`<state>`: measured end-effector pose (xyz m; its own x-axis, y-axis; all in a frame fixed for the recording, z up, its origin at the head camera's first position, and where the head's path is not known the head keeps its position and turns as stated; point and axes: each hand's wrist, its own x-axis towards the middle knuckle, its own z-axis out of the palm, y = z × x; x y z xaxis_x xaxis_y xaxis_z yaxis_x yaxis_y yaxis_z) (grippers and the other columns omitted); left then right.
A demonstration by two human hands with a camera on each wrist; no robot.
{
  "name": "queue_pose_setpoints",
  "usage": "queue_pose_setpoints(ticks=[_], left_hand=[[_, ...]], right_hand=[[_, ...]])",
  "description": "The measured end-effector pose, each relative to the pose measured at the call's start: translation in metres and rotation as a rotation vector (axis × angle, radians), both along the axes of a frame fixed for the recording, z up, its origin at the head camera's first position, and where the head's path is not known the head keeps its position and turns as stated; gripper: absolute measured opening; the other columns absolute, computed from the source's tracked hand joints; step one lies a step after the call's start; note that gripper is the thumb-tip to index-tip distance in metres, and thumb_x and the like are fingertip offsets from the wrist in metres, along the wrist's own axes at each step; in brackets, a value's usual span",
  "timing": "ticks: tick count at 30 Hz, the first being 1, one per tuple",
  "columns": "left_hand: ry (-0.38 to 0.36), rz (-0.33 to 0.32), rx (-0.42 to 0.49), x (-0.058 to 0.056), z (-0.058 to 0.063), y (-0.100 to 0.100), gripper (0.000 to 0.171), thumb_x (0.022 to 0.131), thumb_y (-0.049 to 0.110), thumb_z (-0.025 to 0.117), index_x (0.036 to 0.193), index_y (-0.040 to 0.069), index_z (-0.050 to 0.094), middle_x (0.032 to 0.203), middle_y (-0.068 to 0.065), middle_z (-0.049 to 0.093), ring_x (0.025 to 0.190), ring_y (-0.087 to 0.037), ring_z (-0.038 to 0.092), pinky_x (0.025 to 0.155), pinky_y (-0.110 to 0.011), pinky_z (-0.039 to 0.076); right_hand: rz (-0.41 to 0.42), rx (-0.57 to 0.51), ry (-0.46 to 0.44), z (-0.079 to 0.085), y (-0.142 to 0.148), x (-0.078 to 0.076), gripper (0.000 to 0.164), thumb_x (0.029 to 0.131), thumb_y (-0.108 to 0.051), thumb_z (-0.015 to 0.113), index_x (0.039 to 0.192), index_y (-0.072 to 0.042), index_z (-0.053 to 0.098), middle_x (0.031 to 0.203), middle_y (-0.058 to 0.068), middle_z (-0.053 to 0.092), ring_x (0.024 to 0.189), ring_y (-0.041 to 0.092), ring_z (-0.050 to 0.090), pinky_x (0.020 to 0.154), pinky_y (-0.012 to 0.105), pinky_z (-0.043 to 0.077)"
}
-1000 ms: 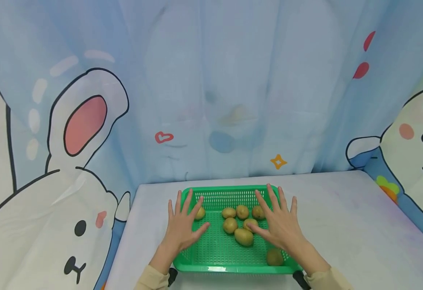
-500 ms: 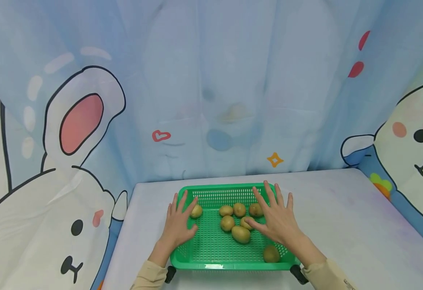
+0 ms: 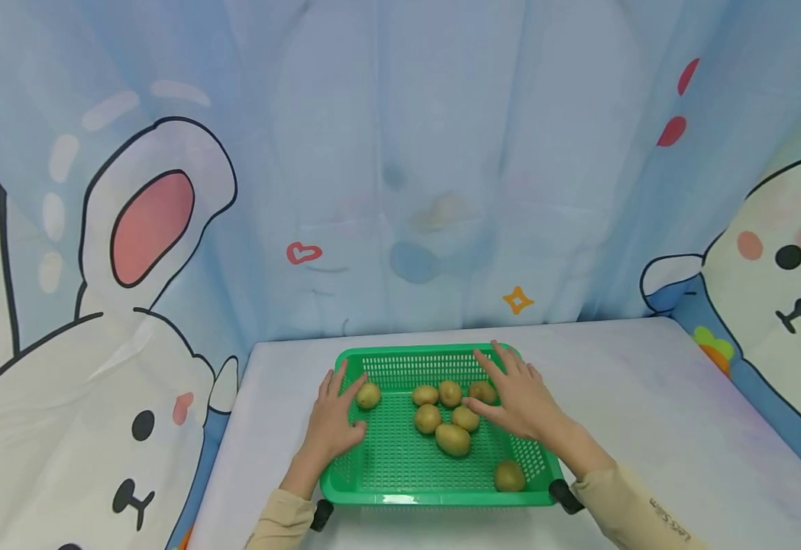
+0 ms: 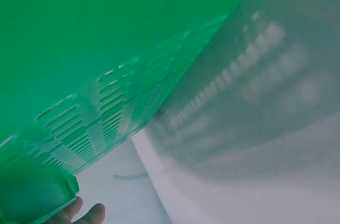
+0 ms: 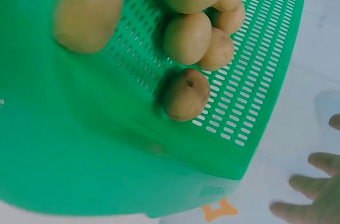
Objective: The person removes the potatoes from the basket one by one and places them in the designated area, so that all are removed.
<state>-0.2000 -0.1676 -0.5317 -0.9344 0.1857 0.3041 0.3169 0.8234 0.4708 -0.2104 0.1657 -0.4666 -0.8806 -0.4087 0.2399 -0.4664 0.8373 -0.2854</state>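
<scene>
A green plastic basket (image 3: pixel 400 498) with slotted walls holds several potatoes (image 3: pixel 453 441), most of them grouped right of its middle. My left hand (image 3: pixel 334 420) is over the basket's left side, thumb held apart from slightly bent fingers. In the left wrist view, its fingertips (image 4: pixel 93 214) show just below a corner of the rim. Over the right side is my right hand (image 3: pixel 525 403), its thumb and fingers spread and overlapping the back right potato (image 3: pixel 482 392). The right wrist view has its fingers (image 5: pixel 305 187) beyond the basket's outer edge. Neither hand holds a potato.
The basket stands on a table with a pale cloth (image 3: pixel 620 397). Behind hangs a blue curtain (image 3: pixel 441 153) with cartoon animals. One potato (image 3: pixel 368 396) lies alone at the back left, another (image 3: pixel 510 476) at the front right. Dark straps (image 3: pixel 565 496) are at both wrists.
Both hands have come down closer to the basket's sides, and their fingers are less widely spread. The left thumb has drawn back toward the left rim. The potatoes keep their places in the basket.
</scene>
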Motion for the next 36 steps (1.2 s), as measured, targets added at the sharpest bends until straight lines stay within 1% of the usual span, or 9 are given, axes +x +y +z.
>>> queue_pose_setpoints(ticks=[3, 7, 11, 13, 18, 24, 31, 32, 36], left_hand=[[-0.017, 0.002, 0.031, 0.001, 0.001, -0.001, 0.076, 0.069, 0.007, 0.058, 0.145, 0.014, 0.051, 0.161, -0.015, 0.023, 0.142, -0.045, 0.025, 0.091, -0.063, 0.044], [-0.009, 0.002, 0.054, 0.001, 0.0, -0.001, 0.075, 0.069, 0.006, 0.057, 0.143, 0.013, 0.053, 0.16, -0.016, 0.025, 0.14, -0.044, 0.027, 0.084, -0.056, 0.048], [0.002, 0.002, 0.062, 0.0, -0.001, -0.002, 0.073, 0.068, 0.006, 0.058, 0.141, 0.011, 0.054, 0.159, -0.017, 0.026, 0.139, -0.043, 0.029, 0.081, -0.054, 0.048], [-0.009, 0.007, 0.063, 0.0, -0.002, -0.002, 0.072, 0.069, 0.007, 0.058, 0.141, 0.012, 0.055, 0.16, -0.016, 0.025, 0.14, -0.041, 0.028, 0.084, -0.054, 0.047], [-0.017, 0.021, 0.075, -0.001, -0.003, -0.002, 0.069, 0.07, 0.008, 0.058, 0.139, 0.009, 0.057, 0.16, -0.015, 0.025, 0.141, -0.039, 0.029, 0.088, -0.054, 0.046], [-0.013, 0.04, 0.121, -0.001, -0.003, -0.002, 0.069, 0.067, 0.009, 0.057, 0.136, 0.007, 0.059, 0.158, -0.016, 0.028, 0.14, -0.039, 0.031, 0.09, -0.055, 0.046], [-0.023, 0.067, 0.142, -0.003, -0.004, -0.002, 0.069, 0.065, 0.011, 0.056, 0.133, 0.002, 0.06, 0.157, -0.014, 0.031, 0.138, -0.037, 0.034, 0.096, -0.054, 0.044], [-0.024, 0.069, 0.144, -0.003, -0.004, -0.002, 0.068, 0.065, 0.01, 0.056, 0.132, 0.001, 0.06, 0.157, -0.014, 0.031, 0.137, -0.037, 0.035, 0.096, -0.054, 0.044], [-0.03, 0.08, 0.151, -0.004, -0.003, -0.002, 0.068, 0.064, 0.008, 0.055, 0.131, -0.002, 0.059, 0.157, -0.014, 0.031, 0.137, -0.036, 0.035, 0.097, -0.053, 0.044]], right_hand=[[0.044, -0.11, -0.134, 0.004, 0.001, -0.009, 0.078, 0.093, -0.051, 0.059, 0.151, -0.003, 0.037, 0.151, 0.03, 0.032, 0.13, 0.052, 0.042, 0.095, 0.067, 0.039], [0.081, -0.239, -0.325, 0.008, 0.001, -0.024, 0.074, 0.097, -0.047, 0.055, 0.15, 0.0, 0.036, 0.15, 0.029, 0.035, 0.131, 0.05, 0.041, 0.099, 0.063, 0.039], [0.086, -0.314, -0.471, 0.01, -0.001, -0.039, 0.072, 0.099, -0.046, 0.052, 0.149, 0.003, 0.037, 0.148, 0.03, 0.038, 0.13, 0.051, 0.042, 0.1, 0.06, 0.04], [0.077, -0.326, -0.517, 0.011, -0.002, -0.045, 0.07, 0.099, -0.047, 0.051, 0.147, 0.004, 0.039, 0.145, 0.031, 0.042, 0.129, 0.049, 0.044, 0.099, 0.059, 0.041], [0.052, -0.34, -0.581, 0.009, -0.007, -0.058, 0.064, 0.099, -0.044, 0.051, 0.141, 0.005, 0.047, 0.137, 0.03, 0.05, 0.127, 0.047, 0.047, 0.096, 0.057, 0.044], [-0.025, -0.373, -0.653, 0.0, -0.011, -0.068, 0.057, 0.1, -0.039, 0.053, 0.136, 0.004, 0.053, 0.14, 0.03, 0.048, 0.128, 0.049, 0.045, 0.094, 0.055, 0.046], [-0.108, -0.342, -0.62, -0.016, -0.013, -0.076, 0.05, 0.1, -0.031, 0.052, 0.13, 0.009, 0.056, 0.14, 0.036, 0.043, 0.128, 0.052, 0.042, 0.097, 0.06, 0.042], [-0.118, -0.343, -0.617, -0.017, -0.013, -0.077, 0.05, 0.1, -0.03, 0.051, 0.129, 0.01, 0.056, 0.139, 0.036, 0.045, 0.119, 0.051, 0.049, 0.095, 0.059, 0.044], [-0.152, -0.339, -0.578, -0.022, -0.016, -0.076, 0.049, 0.099, -0.026, 0.052, 0.128, 0.013, 0.055, 0.135, 0.037, 0.047, 0.105, 0.047, 0.056, 0.09, 0.056, 0.047]])
